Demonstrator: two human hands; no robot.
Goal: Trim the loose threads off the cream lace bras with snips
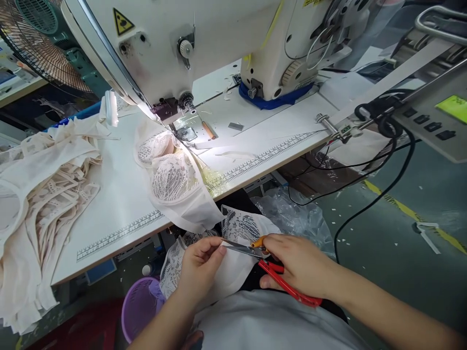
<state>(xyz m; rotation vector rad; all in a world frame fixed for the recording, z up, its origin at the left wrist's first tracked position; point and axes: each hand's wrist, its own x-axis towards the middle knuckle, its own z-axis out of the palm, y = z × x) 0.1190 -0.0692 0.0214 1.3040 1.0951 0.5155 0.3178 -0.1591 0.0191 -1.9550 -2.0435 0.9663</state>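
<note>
My left hand (202,265) pinches the edge of a white lace bra (233,270) that lies over my lap. In my right hand (292,262) is a pair of scissors (288,284) with red and orange handles. Their blades point left and reach the fabric edge right at my left fingertips. Another lace bra (173,177) hangs off the table's front edge, its upper end under the sewing machine's needle area. Whether the two pieces are joined cannot be made out.
The sewing machine (219,34) spans the back of the table (120,194). A pile of pale bra pieces (47,194) drapes over the left side. A purple bin (140,311) stands below. Black cables (379,194) hang at right, and a fan (40,48) stands at back left.
</note>
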